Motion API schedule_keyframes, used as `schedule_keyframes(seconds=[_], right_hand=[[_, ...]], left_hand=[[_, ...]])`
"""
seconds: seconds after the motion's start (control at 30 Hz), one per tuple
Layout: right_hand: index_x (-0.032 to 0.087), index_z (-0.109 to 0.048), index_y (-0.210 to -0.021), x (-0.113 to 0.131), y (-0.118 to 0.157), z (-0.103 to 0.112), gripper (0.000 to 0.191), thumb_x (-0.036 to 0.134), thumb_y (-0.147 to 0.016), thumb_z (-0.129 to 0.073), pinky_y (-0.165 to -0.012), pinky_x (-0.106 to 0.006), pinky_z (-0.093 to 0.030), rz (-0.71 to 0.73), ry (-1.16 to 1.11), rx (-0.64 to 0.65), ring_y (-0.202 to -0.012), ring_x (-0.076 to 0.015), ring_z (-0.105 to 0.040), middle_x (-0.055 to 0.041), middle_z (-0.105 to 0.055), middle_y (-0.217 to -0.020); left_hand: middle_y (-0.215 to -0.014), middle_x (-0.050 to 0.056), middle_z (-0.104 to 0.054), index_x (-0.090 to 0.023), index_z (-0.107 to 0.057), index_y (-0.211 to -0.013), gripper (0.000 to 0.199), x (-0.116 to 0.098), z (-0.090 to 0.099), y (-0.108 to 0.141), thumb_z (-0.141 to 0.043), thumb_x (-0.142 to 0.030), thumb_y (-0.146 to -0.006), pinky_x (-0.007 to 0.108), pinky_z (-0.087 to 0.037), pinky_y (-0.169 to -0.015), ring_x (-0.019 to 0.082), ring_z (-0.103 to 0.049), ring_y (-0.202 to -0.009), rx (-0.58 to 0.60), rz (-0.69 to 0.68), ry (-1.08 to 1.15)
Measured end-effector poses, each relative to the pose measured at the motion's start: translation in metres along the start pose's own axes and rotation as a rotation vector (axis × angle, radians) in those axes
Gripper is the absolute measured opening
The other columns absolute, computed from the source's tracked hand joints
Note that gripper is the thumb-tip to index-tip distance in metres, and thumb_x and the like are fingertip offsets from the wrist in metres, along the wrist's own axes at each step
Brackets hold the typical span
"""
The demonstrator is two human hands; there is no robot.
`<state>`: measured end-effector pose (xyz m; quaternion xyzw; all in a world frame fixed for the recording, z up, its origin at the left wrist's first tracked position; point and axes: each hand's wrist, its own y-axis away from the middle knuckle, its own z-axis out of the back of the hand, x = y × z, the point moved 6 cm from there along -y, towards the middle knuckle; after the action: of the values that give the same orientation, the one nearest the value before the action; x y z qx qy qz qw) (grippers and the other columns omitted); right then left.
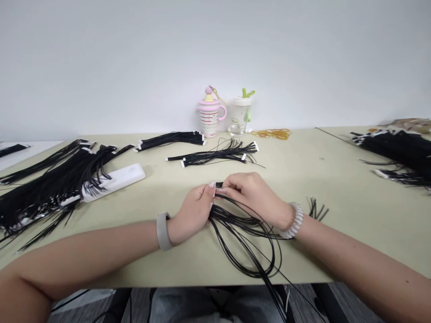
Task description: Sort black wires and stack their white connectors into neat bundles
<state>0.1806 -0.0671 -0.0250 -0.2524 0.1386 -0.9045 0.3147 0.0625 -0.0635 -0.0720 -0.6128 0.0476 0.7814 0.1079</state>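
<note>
Black wire bundle [242, 223] pinched between both hands, at the table's near edge.
Left hand [191, 215] and right hand [252, 197] pinch its white-tipped end between their fingers, forearms angled in from either side; loose strands loop over the edge of the pale green table [323, 179]. Farther off: more wire bundles [171, 141], white power strip [112, 181], pink mug [209, 117], clear bottle [239, 117] printed "HELLO", rubber bands [271, 133].

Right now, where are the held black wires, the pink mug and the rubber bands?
Black wires [229, 218], head view, on a loop.
Pink mug [208, 119], head view, on its striped body.
Rubber bands [271, 134], head view, on the pile's middle.
</note>
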Motion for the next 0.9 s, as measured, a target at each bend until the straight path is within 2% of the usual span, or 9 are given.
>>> schedule_keyframes(seconds=[0.03,0.1,0.2,0.3,0.4,0.47,0.6,0.73,0.9], right_hand=[[0.015,-0.052,-0.077,-0.003,0.000,0.005,0.020,0.034,-0.082,-0.051,-0.058,-0.021,-0.034,-0.001,0.057,-0.014,-0.063,-0.0099,-0.047,-0.0011,-0.055,-0.071],[0.015,-0.050,-0.086,-0.010,0.002,0.022,0.036,0.045,-0.071,-0.061,-0.059,-0.024,-0.036,-0.026,0.184,-0.077,-0.069,-0.0133,-0.048,-0.0050,-0.055,-0.081],[0.017,-0.048,-0.070,-0.018,0.010,0.046,0.042,0.056,-0.063,-0.063,-0.049,-0.023,-0.032,-0.106,0.301,-0.051,-0.056,-0.0114,-0.043,-0.0015,-0.052,-0.064],[0.018,-0.037,-0.046,-0.023,0.021,0.050,0.049,0.057,-0.073,-0.050,-0.038,-0.023,-0.022,-0.203,0.323,0.224,-0.039,-0.0072,-0.029,0.0021,-0.039,-0.042],[0.016,-0.029,-0.040,-0.020,0.035,0.039,0.057,0.055,-0.079,-0.042,-0.034,-0.024,-0.016,-0.220,0.251,0.511,-0.033,-0.0051,-0.019,0.0028,-0.031,-0.036],[0.016,-0.026,-0.041,-0.013,0.040,0.031,0.057,0.054,-0.081,-0.040,-0.032,-0.024,-0.014,-0.182,0.157,0.590,-0.032,-0.0042,-0.016,0.0035,-0.028,-0.036],[0.017,-0.030,-0.043,0.003,0.034,0.022,0.052,0.048,-0.083,-0.043,-0.034,-0.023,-0.019,-0.087,-0.008,0.513,-0.034,-0.0048,-0.022,0.0035,-0.031,-0.039],[0.017,-0.042,-0.051,0.014,0.024,0.012,0.039,0.037,-0.085,-0.043,-0.044,-0.023,-0.029,-0.006,-0.074,0.398,-0.043,-0.0073,-0.036,0.0013,-0.045,-0.048],[0.016,-0.048,-0.059,0.024,0.019,-0.002,0.030,0.026,-0.087,-0.040,-0.049,-0.020,-0.030,0.055,-0.161,0.286,-0.049,-0.0069,-0.041,0.0020,-0.051,-0.055]], left_hand=[[-0.052,-0.003,-0.044,-0.017,-0.047,-0.066,0.037,0.003,0.001,-0.001,-0.040,-0.051,-0.080,0.022,-0.036,-0.042,0.010,-0.040,-0.044,-0.020,0.037,0.043],[-0.054,-0.003,-0.044,-0.017,-0.047,-0.069,0.036,0.008,0.003,-0.002,-0.042,-0.051,-0.079,0.022,-0.035,-0.039,0.009,-0.041,-0.043,-0.073,0.101,0.131],[-0.053,-0.004,-0.041,-0.018,-0.047,-0.071,0.034,0.013,0.005,-0.003,-0.043,-0.050,-0.079,0.021,-0.033,-0.034,0.008,-0.039,-0.039,-0.139,0.155,0.228],[-0.052,-0.005,-0.038,-0.018,-0.046,-0.070,0.033,0.015,0.007,-0.003,-0.044,-0.051,-0.079,0.020,-0.033,-0.032,0.008,-0.040,-0.038,-0.185,0.162,0.259],[-0.052,-0.005,-0.039,-0.018,-0.047,-0.070,0.035,0.015,0.007,-0.004,-0.043,-0.052,-0.079,0.021,-0.035,-0.033,0.008,-0.041,-0.039,-0.178,0.144,0.251],[-0.053,-0.004,-0.041,-0.018,-0.048,-0.072,0.035,0.016,0.007,-0.004,-0.042,-0.052,-0.079,0.021,-0.037,-0.035,0.009,-0.042,-0.040,-0.165,0.140,0.248],[-0.054,-0.004,-0.040,-0.018,-0.049,-0.075,0.035,0.011,0.009,-0.001,-0.043,-0.052,-0.079,0.021,-0.038,-0.035,0.009,-0.042,-0.041,-0.182,0.127,0.167],[-0.052,-0.004,-0.042,-0.017,-0.051,-0.075,0.038,-0.002,0.008,0.003,-0.037,-0.051,-0.082,0.021,-0.037,-0.038,0.009,-0.042,-0.041,-0.147,0.006,0.034],[-0.049,-0.004,-0.043,-0.016,-0.053,-0.076,0.042,-0.004,0.008,0.005,-0.032,-0.052,-0.083,0.022,-0.036,-0.042,0.009,-0.041,-0.042,-0.132,-0.057,-0.019]])
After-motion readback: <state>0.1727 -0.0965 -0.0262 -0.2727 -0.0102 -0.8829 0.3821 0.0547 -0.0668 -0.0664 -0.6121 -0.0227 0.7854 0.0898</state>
